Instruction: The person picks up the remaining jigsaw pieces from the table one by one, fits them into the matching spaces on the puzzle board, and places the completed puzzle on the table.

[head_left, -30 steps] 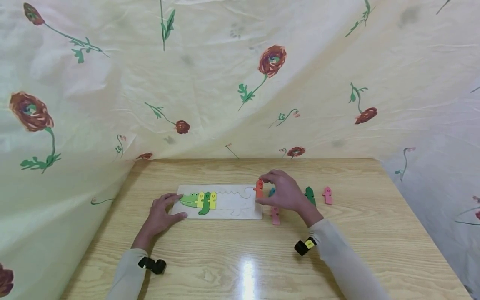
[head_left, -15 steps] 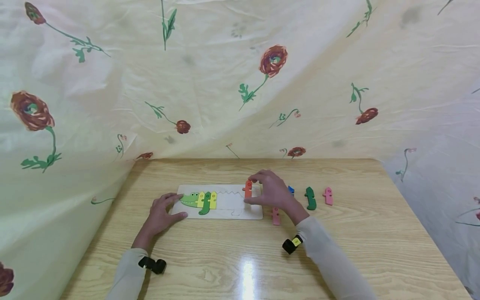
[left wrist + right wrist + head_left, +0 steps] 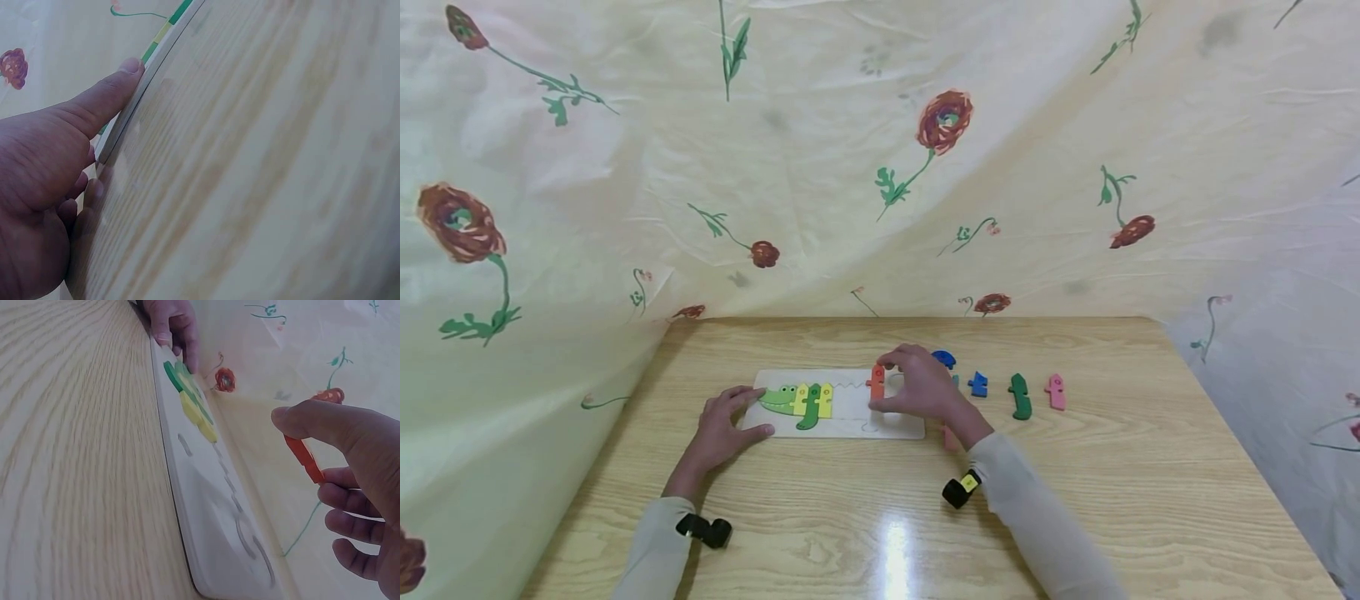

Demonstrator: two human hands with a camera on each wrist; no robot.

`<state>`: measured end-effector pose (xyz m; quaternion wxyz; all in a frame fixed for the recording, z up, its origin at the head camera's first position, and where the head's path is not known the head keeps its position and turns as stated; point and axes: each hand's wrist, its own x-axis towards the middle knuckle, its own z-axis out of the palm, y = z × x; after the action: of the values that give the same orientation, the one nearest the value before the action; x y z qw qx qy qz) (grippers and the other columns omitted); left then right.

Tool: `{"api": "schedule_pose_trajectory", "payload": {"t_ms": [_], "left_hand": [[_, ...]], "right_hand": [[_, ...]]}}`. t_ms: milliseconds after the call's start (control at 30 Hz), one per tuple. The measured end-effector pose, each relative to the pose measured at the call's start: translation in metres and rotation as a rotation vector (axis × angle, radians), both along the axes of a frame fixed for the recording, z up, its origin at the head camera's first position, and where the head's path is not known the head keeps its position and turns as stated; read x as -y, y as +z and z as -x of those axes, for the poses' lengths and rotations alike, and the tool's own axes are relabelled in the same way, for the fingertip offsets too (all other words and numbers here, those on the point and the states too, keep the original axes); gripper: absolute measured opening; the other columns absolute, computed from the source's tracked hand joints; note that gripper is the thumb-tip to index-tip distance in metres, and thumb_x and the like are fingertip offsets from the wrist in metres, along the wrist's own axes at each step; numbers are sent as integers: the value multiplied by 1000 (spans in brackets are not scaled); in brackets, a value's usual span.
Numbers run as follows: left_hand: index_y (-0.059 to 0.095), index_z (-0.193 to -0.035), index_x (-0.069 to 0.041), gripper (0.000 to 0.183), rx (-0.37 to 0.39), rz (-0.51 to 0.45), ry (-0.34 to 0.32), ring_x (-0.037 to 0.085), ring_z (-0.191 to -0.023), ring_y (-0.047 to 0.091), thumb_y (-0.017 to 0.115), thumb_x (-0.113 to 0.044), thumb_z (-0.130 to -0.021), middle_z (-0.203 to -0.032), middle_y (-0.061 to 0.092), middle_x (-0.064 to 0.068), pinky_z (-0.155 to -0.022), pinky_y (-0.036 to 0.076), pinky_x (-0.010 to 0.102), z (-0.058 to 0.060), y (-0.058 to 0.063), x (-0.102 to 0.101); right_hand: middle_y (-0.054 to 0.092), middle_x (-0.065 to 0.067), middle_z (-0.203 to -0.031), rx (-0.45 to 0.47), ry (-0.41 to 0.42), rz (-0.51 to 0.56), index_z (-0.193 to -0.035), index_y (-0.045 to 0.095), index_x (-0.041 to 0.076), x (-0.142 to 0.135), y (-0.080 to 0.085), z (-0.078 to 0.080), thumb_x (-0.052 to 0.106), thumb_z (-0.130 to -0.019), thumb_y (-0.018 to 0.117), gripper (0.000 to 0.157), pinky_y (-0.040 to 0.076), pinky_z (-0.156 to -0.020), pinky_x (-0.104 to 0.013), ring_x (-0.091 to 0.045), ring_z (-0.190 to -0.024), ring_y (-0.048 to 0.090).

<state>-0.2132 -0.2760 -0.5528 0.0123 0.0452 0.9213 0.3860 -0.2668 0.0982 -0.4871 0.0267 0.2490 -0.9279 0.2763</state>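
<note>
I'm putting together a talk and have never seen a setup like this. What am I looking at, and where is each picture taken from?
No robot here, just a person's bare left hand and right hand. The widest picture looks forward and down from a camera on the head; the other two come from wrist cameras, one for each hand. On the wooden table lies a white board with a green crocodile head, two yellow pieces and a green piece between them. The left hand rests on the board's left end. The right hand pinches an orange piece. Loose blue, green and pink pieces lie beyond it.
</note>
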Motion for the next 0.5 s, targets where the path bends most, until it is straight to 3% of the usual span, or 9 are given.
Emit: {"api": "schedule_pose_trajectory", "payload": {"t_ms": [500], "left_hand": [[54,-149,-16,78,3,2,-4,43,-140,28,84,-43,-83,-157,39,19,-110,23,65,-1,3,-1]], "right_hand": [[67,-3,-119,49,28,14,-129,69,13,23,1,0,49,-73,90,70,53,-93,-42,-23,-112,60]]}}
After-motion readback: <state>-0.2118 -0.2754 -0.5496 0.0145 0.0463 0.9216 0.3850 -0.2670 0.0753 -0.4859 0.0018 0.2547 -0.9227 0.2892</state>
